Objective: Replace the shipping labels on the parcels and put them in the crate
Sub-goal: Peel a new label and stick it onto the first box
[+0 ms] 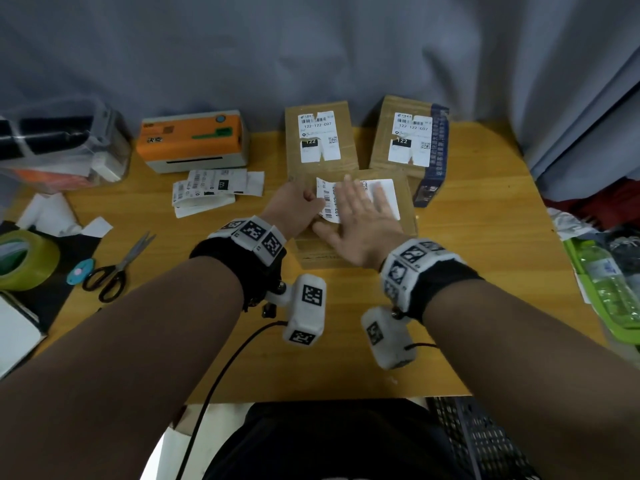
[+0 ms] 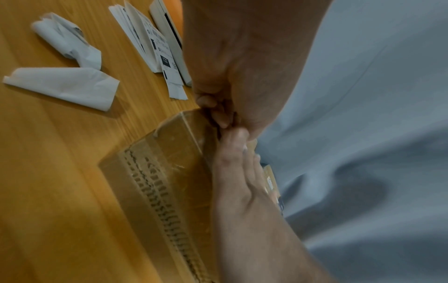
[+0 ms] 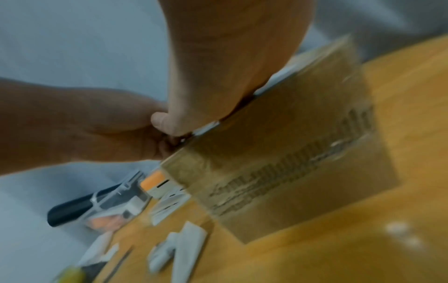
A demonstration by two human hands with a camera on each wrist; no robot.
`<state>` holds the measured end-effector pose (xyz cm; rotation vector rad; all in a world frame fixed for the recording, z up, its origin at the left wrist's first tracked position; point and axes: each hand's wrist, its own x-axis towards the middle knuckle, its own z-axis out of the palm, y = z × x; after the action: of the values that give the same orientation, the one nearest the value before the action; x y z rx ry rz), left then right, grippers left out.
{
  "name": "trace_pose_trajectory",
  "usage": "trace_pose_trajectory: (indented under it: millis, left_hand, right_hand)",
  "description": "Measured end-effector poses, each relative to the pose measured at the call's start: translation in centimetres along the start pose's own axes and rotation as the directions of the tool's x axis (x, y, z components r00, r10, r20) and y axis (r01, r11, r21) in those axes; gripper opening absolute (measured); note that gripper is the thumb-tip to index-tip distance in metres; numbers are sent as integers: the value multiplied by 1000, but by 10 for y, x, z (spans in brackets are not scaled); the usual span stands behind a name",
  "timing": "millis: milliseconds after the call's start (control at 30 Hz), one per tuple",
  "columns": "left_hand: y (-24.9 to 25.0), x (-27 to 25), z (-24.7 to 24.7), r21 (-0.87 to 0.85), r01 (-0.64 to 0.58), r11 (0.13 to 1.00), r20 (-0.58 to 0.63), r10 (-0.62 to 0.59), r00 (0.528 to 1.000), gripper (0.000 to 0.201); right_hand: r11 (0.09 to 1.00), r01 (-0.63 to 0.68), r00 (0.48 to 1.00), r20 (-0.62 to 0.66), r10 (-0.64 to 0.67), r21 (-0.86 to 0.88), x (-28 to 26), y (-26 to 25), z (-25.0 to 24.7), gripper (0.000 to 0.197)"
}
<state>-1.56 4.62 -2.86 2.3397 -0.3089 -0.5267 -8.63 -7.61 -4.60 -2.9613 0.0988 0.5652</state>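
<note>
A brown cardboard parcel (image 1: pixel 356 247) lies in the middle of the table, also seen in the wrist views (image 2: pixel 164 162) (image 3: pixel 290 153). A white shipping label (image 1: pixel 386 197) lies on its top. My left hand (image 1: pixel 313 199) pinches the label's left end, which curls up off the box with its barcode showing. My right hand (image 1: pixel 363 206) lies flat on the label, fingers straight and spread, pressing it down. Two more parcels (image 1: pixel 320 140) (image 1: pixel 408 140) stand behind, each with a torn white label. A black crate (image 1: pixel 478 441) shows at the bottom right, below the table edge.
An orange and white label printer (image 1: pixel 194 140) sits at the back left with printed labels (image 1: pixel 214 188) in front of it. Scissors (image 1: pixel 117 268), a green tape roll (image 1: pixel 20 261) and paper scraps (image 1: pixel 62 216) lie at the left. A green tray (image 1: pixel 620 327) holding a bottle lies at the right edge.
</note>
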Motion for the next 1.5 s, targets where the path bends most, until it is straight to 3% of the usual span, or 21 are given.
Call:
trace_pose_trajectory:
  millis: [133,333,467,667,833,933,1000,1100,1167,1233,1333,1400,1500]
  left_hand:
    - [-1,0,-1,21,6,1000,2,-6,1000,27]
    - [-2,3,-1,28,28,999,18,-29,999,30]
    - [-4,3,-2,35,-3,999,10,3,1000,32]
    - [-8,3,-3,44,-48,998,35,46,998,31]
    - [-16,4,-5,-171,12,985,-46,-20,999,29]
    - [-19,4,-10,-351,17,936,-48,-36,998,37]
    - [-21,4,-16,-391,36,920,-59,-64,996,37]
    - [-20,11,-20,-158,-12,987,-174,-16,985,27]
    - [-8,17,-14,149,-146,978,-200,174,964,25]
    - [3,19,7,381,-285,879,-50,328,943,32]
    - [1,17,38,634,-326,701,155,298,942,52]
    - [-8,15,41,700,-307,645,162,275,948,56]
    - [-18,16,29,734,-260,627,142,231,962,61]
  right_hand:
    - [997,54,998,28,-56,60,1,6,1,80]
    - [997,-60,998,3,61,-39,-14,59,-5,95]
    - [996,-66,997,-30,64,-62,-8,38,0,98]
    - [991,84,996,-17,-86,-101,5,1,3,113]
    - [980,154,987,-23,-158,-125,16,-20,6,120]
    - [972,230,972,-29,-231,-38,17,-29,5,118]
    - [949,295,955,-29,-294,109,16,-27,1,107]
    - [894,276,959,-166,-231,354,8,-4,-13,79]
    - [951,199,963,-227,-145,237,5,19,-17,64]
    - [991,113,980,-171,-99,74,5,38,-12,58]
    - [999,47,994,-103,-45,12,8,47,2,60]
    - [999,43,993,-109,-43,-4,10,48,5,61]
    - [1000,13,996,-92,-15,-25,11,54,3,59]
